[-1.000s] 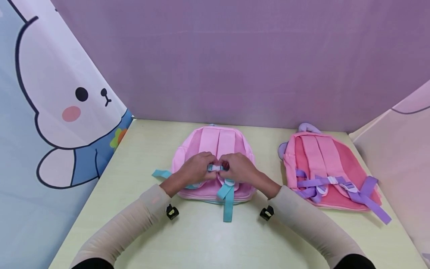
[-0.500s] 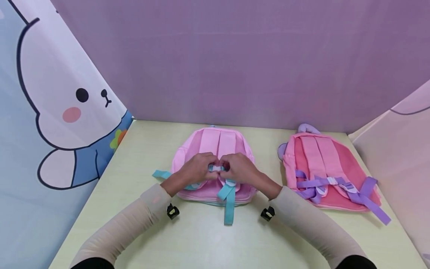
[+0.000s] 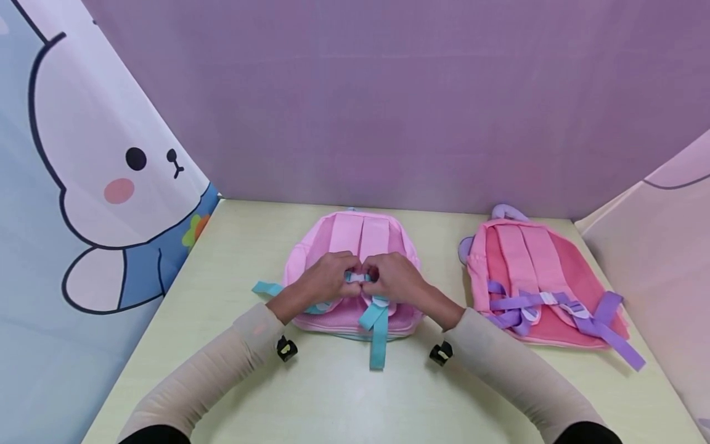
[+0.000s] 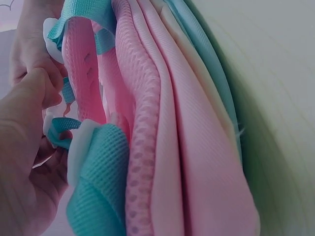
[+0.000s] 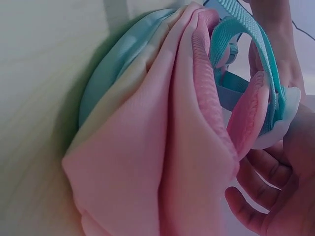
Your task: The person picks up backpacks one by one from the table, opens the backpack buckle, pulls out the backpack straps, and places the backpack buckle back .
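Note:
A pink backpack [image 3: 346, 229] lies back side up on the table, its two padded shoulder straps facing up. Over its middle, a small white buckle [image 3: 357, 278] on teal webbing runs between both hands. My left hand [image 3: 328, 275] pinches the buckle's left end with thumb and fingers. From the other side, my right hand [image 3: 395, 275] pinches its right end, the knuckles of both hands nearly meeting. A loose teal strap [image 3: 378, 345] hangs past the bag's lower edge. In the right wrist view, the hand's lower fingers [image 5: 246, 206] extend beside the bag, while the buckle is hidden.
Another pink backpack [image 3: 546, 259] with purple straps [image 3: 607, 336] lies to the right on the pale table [image 3: 333, 401]. A purple backdrop [image 3: 388, 111] stands along the table's far edge, and a rabbit-print sheet [image 3: 94, 154] hangs on the left.

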### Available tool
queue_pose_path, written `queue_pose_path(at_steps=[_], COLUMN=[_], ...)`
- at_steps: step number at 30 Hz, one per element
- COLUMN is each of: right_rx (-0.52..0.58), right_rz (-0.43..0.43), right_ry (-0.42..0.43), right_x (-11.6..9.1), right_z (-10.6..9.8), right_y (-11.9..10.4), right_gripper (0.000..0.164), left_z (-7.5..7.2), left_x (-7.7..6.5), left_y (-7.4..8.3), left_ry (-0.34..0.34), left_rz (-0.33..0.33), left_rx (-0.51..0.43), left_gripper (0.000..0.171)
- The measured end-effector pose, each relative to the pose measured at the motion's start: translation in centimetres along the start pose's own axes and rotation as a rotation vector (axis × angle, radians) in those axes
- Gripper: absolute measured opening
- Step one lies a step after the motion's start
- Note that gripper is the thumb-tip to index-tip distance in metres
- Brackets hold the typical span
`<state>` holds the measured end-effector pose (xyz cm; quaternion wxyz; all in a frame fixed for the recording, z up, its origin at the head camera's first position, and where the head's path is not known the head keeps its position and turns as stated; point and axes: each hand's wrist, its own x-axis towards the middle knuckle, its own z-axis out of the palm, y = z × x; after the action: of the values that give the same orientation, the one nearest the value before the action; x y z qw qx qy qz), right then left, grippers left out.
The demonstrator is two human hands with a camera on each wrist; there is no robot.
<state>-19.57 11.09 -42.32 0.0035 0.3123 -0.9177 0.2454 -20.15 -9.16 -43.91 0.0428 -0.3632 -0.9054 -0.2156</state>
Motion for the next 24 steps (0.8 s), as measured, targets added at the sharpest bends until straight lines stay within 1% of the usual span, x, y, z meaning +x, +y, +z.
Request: queue_pose_path(at_steps=[11,19,24], right_rx=[0.002,0.028,0.061], right_rz=[-0.003,0.007,-0.001], right_ry=[0.014,0.007,0.009], right_x=[-0.16,-0.18,-0.07], right_z=[0.25,0.41,0.30], right_y=[0.08,0.41,0.53], right_gripper=[0.026,0.021,0.017], left_z=[0.25,0.31,0.08], left_x=[0.05,0.10,0.08], left_y=[0.01,0.05,-0.26], left_ry=[-0.007,-0.031,-0.026], left_rz=[-0.018,-0.053,-0.020], left_rx=[-0.029,-0.065,-0.084], left_gripper=[0.016,0.015,0.017])
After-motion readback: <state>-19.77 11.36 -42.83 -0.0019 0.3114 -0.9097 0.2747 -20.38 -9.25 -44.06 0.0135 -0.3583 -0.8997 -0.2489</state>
